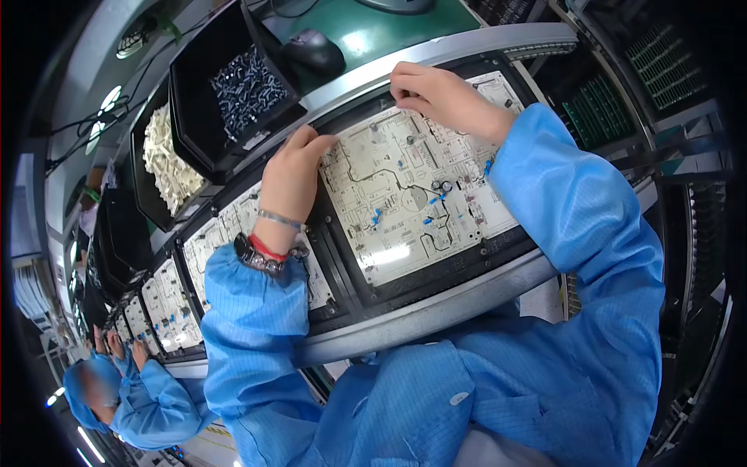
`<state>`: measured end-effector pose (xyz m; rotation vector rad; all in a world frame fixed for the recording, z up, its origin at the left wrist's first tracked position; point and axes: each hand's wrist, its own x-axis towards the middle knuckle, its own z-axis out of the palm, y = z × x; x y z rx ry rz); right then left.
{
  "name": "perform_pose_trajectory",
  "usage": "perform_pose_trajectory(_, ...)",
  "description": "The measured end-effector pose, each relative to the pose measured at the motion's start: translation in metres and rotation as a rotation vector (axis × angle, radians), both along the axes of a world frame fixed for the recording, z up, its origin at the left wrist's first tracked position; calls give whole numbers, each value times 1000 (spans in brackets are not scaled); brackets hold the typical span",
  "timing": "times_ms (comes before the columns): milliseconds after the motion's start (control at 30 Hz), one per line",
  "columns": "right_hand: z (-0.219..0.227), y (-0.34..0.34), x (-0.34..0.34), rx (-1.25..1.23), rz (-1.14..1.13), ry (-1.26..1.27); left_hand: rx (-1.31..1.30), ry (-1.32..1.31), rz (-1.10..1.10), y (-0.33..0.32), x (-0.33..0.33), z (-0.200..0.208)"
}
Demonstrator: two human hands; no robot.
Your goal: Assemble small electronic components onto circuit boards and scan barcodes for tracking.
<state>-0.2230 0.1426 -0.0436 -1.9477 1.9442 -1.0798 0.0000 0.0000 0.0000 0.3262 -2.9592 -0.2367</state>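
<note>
A white circuit board [373,167] lies in a black carrier frame [342,272] in front of me. Black tracks, blue parts and small round capacitors [442,187] show on it. At its far left corner is my left hand [292,173], thumb stretched toward the board's edge and fingers bent, with nothing visible between them. My right hand [445,95] hovers over the far edge, its fingers curled together in a pinch; what they hold, if anything, is hidden. Both arms wear blue sleeves, and a watch [261,257] and bracelets circle my left wrist.
Beyond the rail are a black bin [191,101] of small dark parts and another holding white connectors [167,167]. A black mouse [313,51] sits on the green surface [373,35]. More boards [167,292] line the track leftward, where a co-worker in blue [159,409] works.
</note>
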Motion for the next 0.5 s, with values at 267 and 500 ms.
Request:
perform_pose_trajectory(267,41,52,-67,48,-145,113,-129,56,-73,12,1,-16)
perform_pose_trajectory(500,2,69,-83,40,-464,577,-103,-39,-41,13,1,-12)
